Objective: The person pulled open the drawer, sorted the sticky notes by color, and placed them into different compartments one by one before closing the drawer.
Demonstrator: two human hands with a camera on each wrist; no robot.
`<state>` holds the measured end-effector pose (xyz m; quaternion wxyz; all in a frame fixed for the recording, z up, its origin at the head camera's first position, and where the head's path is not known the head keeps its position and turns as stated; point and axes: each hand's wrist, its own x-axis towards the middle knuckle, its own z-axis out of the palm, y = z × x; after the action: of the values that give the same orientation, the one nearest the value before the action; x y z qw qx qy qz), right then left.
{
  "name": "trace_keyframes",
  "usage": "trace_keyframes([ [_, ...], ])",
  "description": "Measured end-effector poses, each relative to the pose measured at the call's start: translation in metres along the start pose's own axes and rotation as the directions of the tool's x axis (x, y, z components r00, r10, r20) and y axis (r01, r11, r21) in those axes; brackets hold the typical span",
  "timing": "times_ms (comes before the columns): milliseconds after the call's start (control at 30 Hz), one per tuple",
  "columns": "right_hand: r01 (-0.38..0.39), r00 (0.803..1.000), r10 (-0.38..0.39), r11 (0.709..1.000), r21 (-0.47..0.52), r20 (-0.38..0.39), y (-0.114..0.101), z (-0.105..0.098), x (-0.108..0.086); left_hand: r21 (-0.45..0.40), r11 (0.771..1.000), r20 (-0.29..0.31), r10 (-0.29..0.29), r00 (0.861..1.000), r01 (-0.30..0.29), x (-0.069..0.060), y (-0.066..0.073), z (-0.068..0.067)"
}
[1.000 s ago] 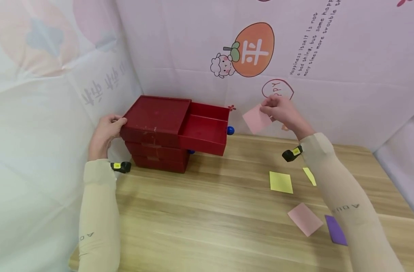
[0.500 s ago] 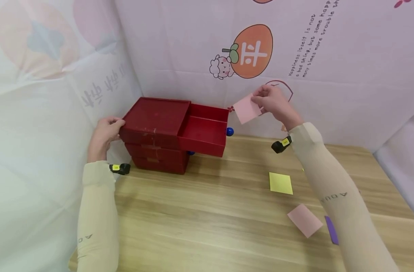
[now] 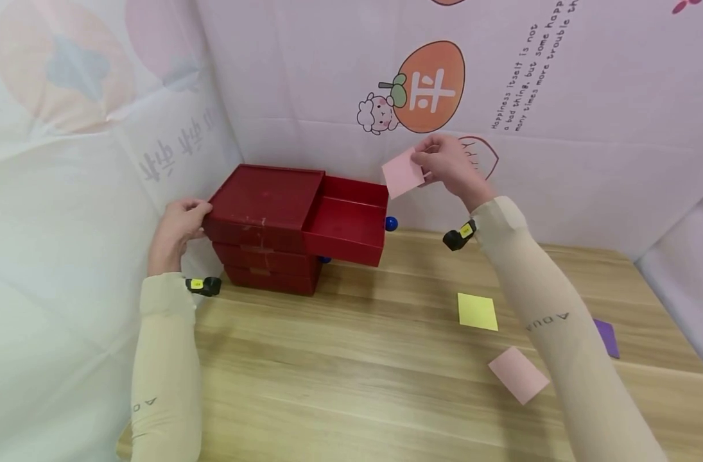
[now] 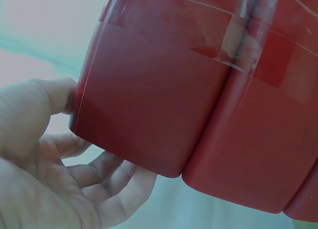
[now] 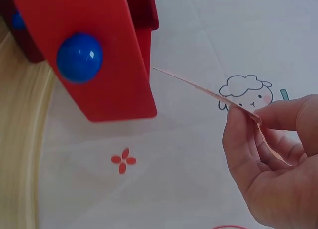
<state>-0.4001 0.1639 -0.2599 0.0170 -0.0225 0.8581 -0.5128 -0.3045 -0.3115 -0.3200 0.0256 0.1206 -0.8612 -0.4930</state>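
A dark red drawer cabinet (image 3: pixel 264 196) stands at the back left, its top drawer (image 3: pixel 351 221) pulled out to the right. That drawer bears a blue round knob (image 5: pixel 79 57). My left hand (image 3: pixel 180 228) grips the cabinet's left end, thumb on the top edge and fingers around the side, as the left wrist view (image 4: pixel 64 154) shows. Between thumb and fingers my right hand (image 3: pixel 448 163) pinches a pink sticky note (image 3: pixel 403 173). The note hangs in the air just above and behind the open drawer's right end. Edge-on in the right wrist view, it looks thin.
On the wooden table (image 3: pixel 328 378) lie a yellow sticky note (image 3: pixel 477 312), another pink note (image 3: pixel 519 375) and a purple note (image 3: pixel 607 338) partly behind the right sleeve. A printed cloth (image 3: pixel 305 77) hangs behind and to the left of the cabinet.
My right hand has carried the pink sticky note left and slightly up, towards the open drawer. The left hand and the cabinet stay where they were.
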Motion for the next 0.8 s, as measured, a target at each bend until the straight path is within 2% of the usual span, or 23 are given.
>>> trace_keyframes([
  [300, -0.032, 0.999, 0.032, 0.996, 0.085, 0.005, 0.004, 0.019, 0.004, -0.01, 1.0, 0.015, 0.004, 1.0, -0.004, -0.001, -0.001, 0.001],
  [533, -0.052, 0.999, 0.05, 0.992, 0.116, 0.022, 0.001, 0.035, 0.009, 0.0, 1.0, -0.001, 0.022, 1.0, -0.022, -0.001, -0.002, 0.0],
  [800, -0.043, 0.994, 0.031, 0.992, 0.119, 0.103, -0.003, 0.059, 0.008, 0.008, 0.999, -0.001, 0.033, 0.999, -0.033, -0.001, -0.001, 0.0],
])
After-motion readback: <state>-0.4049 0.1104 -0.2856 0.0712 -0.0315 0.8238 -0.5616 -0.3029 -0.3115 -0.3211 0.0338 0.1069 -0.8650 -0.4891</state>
